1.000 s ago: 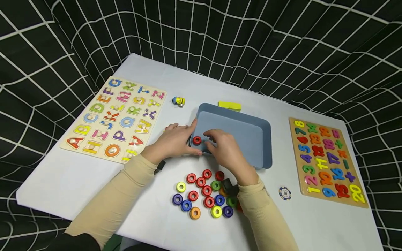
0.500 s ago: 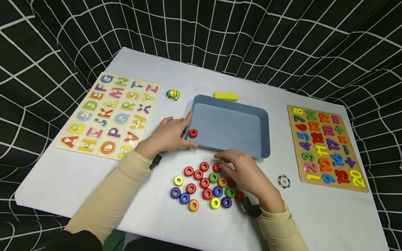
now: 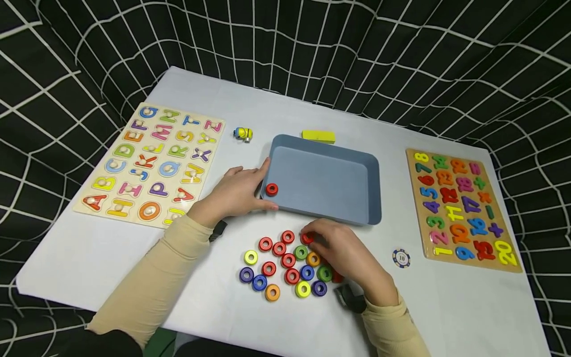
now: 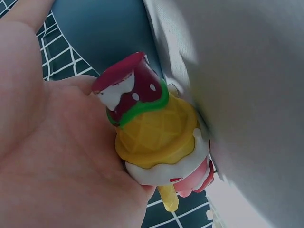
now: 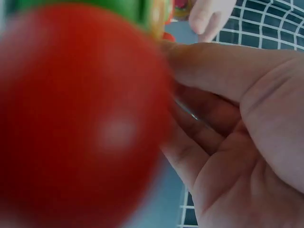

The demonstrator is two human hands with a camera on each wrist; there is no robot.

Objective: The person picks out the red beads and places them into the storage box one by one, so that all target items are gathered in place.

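In the head view my left hand (image 3: pixel 238 192) rests against the left front corner of a blue-grey tray (image 3: pixel 374 193), its thumb and forefinger stretched along the sides. One red ring (image 3: pixel 271 189) lies inside that corner. A small toy figure (image 4: pixel 156 128), yellow, white and dark red, stands beside my left palm in the left wrist view; the head view hides it. In front of the tray, my right hand (image 3: pixel 348 250) pinches a red ring (image 3: pixel 307 238) between thumb and fingers. Red rings (image 3: pixel 288 260) and others in several colours lie loose just left of it.
A letter puzzle board (image 3: pixel 149 166) lies at the left, a number puzzle board (image 3: pixel 464 210) at the right. Behind the tray are a yellow block (image 3: pixel 318 136) and a small yellow-and-blue figure (image 3: pixel 243 134). A poker chip (image 3: pixel 401 258) lies right of the rings. A red ball (image 5: pixel 85 118) fills the right wrist view's left.
My right hand has left the tray's inside, come back to the loose rings and closed its fingertips on a red one. My left hand stays at the tray's corner.
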